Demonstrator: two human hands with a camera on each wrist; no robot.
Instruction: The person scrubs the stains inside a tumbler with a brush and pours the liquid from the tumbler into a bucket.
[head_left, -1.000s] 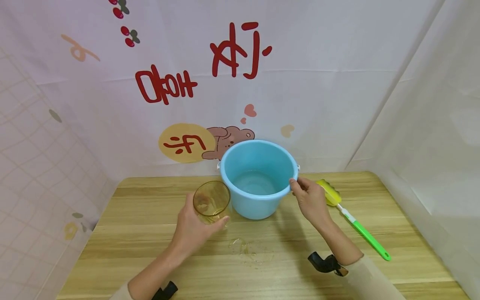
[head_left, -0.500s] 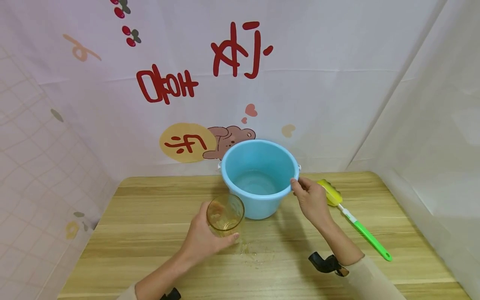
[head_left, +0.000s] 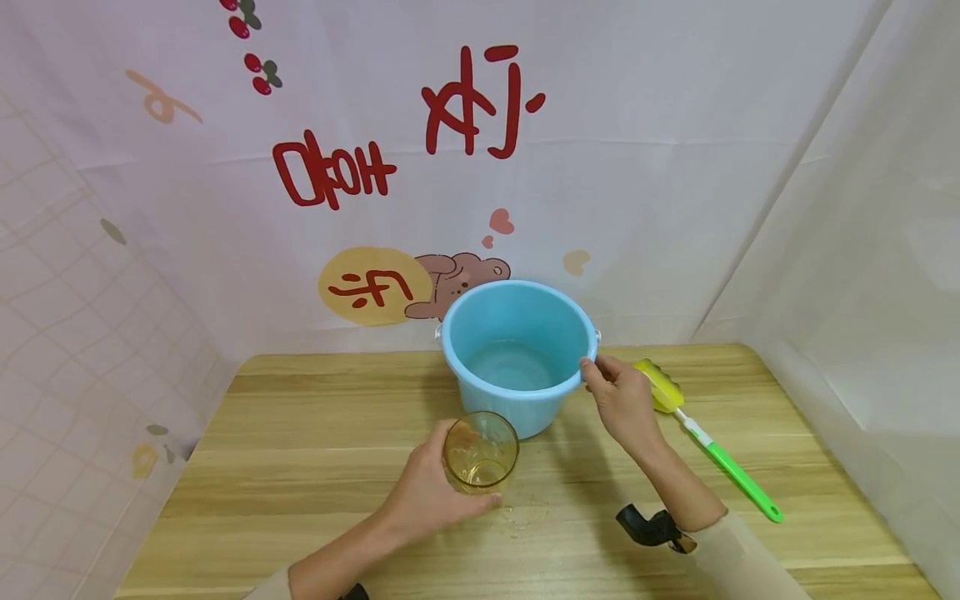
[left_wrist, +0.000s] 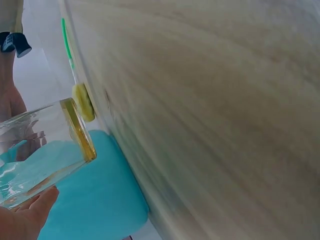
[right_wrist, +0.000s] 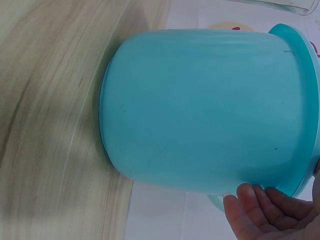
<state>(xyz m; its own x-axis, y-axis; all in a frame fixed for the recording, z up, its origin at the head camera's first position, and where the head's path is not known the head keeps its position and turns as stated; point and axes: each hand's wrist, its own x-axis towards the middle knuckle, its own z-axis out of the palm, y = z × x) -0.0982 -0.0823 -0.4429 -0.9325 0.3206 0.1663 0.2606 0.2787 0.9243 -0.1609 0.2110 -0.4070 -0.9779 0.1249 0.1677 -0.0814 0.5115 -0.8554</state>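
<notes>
My left hand [head_left: 427, 496] grips an amber drinking glass [head_left: 483, 454] round its side, mouth upward, in front of the bucket. Only clear traces show at the glass's bottom. In the left wrist view the glass [left_wrist: 40, 150] stands well off the wooden surface, with the thumb along it. A light blue bucket [head_left: 543, 408] sits upright on the table with shallow water inside. At its right rim, my right hand [head_left: 624, 408] pinches the edge between thumb and fingers. From the right wrist, the fingers [right_wrist: 265, 205] lie curled below the bucket's lip.
To the right of the bucket lies a cup brush [head_left: 731, 471] with a yellow sponge head and green handle. Small wet drops [head_left: 521, 518] dot the wooden table [head_left: 300, 467] in front. A printed white curtain [head_left: 660, 208] hangs close behind the bucket.
My left hand has carried the glass to the right and toward me, from beside the bucket to in front of it. The right hand and bucket have stayed in place.
</notes>
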